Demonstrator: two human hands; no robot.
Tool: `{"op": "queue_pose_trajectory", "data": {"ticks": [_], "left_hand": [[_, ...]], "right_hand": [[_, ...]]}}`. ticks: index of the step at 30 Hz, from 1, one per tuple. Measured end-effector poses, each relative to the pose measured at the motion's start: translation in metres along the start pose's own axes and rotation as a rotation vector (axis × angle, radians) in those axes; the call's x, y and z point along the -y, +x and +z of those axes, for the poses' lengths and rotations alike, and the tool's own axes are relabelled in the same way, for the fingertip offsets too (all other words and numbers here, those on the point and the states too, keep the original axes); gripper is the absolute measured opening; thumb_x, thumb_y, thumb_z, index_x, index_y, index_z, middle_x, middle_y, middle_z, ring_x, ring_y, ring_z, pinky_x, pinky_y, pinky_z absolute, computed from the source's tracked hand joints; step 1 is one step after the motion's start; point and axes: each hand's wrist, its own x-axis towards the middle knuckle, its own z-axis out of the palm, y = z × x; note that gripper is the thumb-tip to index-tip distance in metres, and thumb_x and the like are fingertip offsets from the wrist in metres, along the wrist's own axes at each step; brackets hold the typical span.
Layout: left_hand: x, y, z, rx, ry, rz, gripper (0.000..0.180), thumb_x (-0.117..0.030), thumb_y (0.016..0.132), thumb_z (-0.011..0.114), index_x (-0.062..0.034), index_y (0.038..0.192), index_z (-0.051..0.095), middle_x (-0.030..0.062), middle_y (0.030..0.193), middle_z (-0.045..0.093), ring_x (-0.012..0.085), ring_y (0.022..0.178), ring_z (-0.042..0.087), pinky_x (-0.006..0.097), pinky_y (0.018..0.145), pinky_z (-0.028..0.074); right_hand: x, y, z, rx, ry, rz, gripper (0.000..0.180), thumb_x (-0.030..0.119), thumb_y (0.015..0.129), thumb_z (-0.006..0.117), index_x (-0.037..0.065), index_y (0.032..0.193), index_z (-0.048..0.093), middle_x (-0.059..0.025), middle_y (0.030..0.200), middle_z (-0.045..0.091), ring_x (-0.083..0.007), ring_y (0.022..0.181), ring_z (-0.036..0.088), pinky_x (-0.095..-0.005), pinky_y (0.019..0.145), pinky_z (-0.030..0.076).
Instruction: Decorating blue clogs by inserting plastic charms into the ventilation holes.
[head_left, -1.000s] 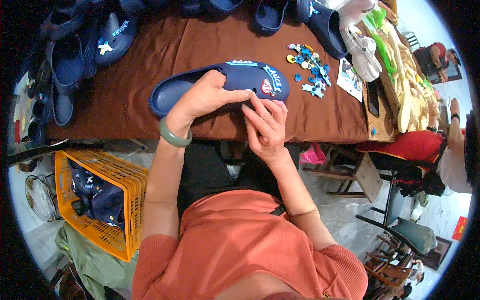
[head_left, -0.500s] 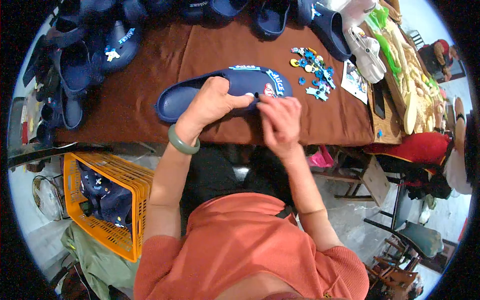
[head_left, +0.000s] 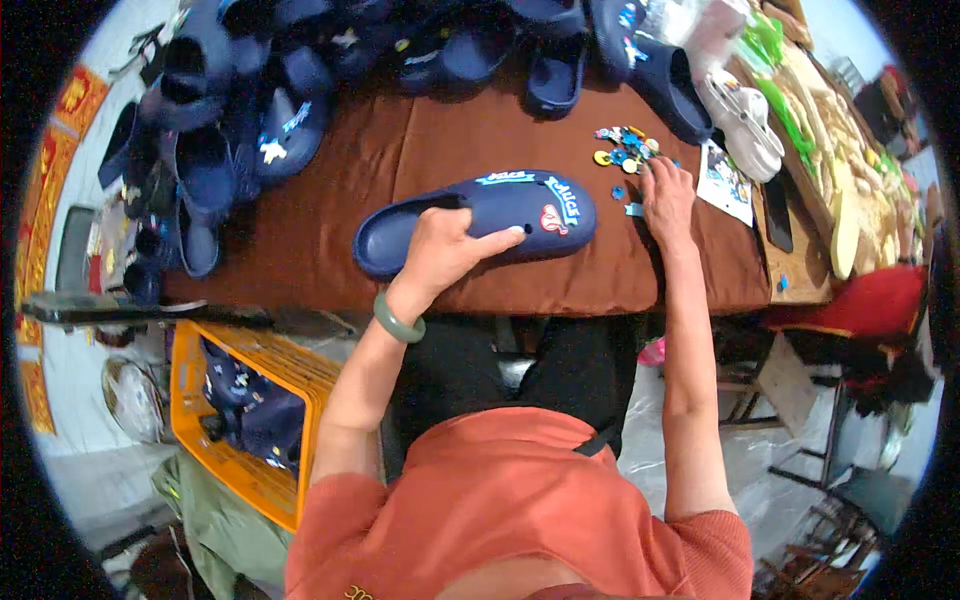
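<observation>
A navy clog [head_left: 470,215] lies on its base on the brown cloth, toe pointing right. Raised light-blue lettering pieces and a red-and-white charm [head_left: 552,219] sit on its upper, beside small holes. My left hand [head_left: 444,250] grips the clog, fingers inside the foot opening and thumb pressed along the upper near a hole. Off to the right, my right hand [head_left: 668,200] reaches into a pile of small colourful shoe charms [head_left: 622,150]. Its fingers are bent close together at the pile's edge, and whatever lies between the fingertips is hidden.
More navy clogs [head_left: 290,120] line the table's left and far sides. White clogs [head_left: 745,125], a printed card [head_left: 724,185] and a dark phone [head_left: 777,215] are at the right. An orange crate [head_left: 310,440] holding navy clogs stands below left of the table [head_left: 400,292].
My right hand has left the clog's toe and moved right to the charm pile. My left hand keeps its hold on the clog. The whole view has shifted slightly.
</observation>
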Motion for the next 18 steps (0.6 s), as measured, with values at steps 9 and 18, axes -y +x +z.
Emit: {"op": "queue_pose_trajectory", "data": {"ticks": [9, 18], "left_hand": [[0.011, -0.018, -0.009, 0.019, -0.035, -0.022, 0.025, -0.019, 0.078, 0.076, 0.0022, 0.089, 0.069, 0.0047, 0.078, 0.069, 0.0083, 0.068, 0.059, 0.027, 0.063, 0.048], [0.1, 0.042, -0.102, -0.489, 0.439, -0.03, 0.045, -0.035, 0.088, 0.064, 0.0095, 0.089, 0.064, 0.0144, 0.079, 0.065, 0.019, 0.071, 0.055, 0.035, 0.068, 0.046]], "right_hand": [[0.0, -0.01, 0.002, -0.001, 0.05, 0.002, 0.024, 0.03, 0.088, 0.058, 0.012, 0.102, 0.063, -0.006, 0.114, 0.056, -0.0284, 0.107, 0.049, -0.0455, 0.087, 0.04], [0.002, -0.013, -0.004, -0.06, 0.033, -0.009, 0.024, 0.03, 0.081, 0.06, 0.009, 0.091, 0.063, -0.006, 0.108, 0.058, -0.0263, 0.104, 0.05, -0.0449, 0.083, 0.037]]}}
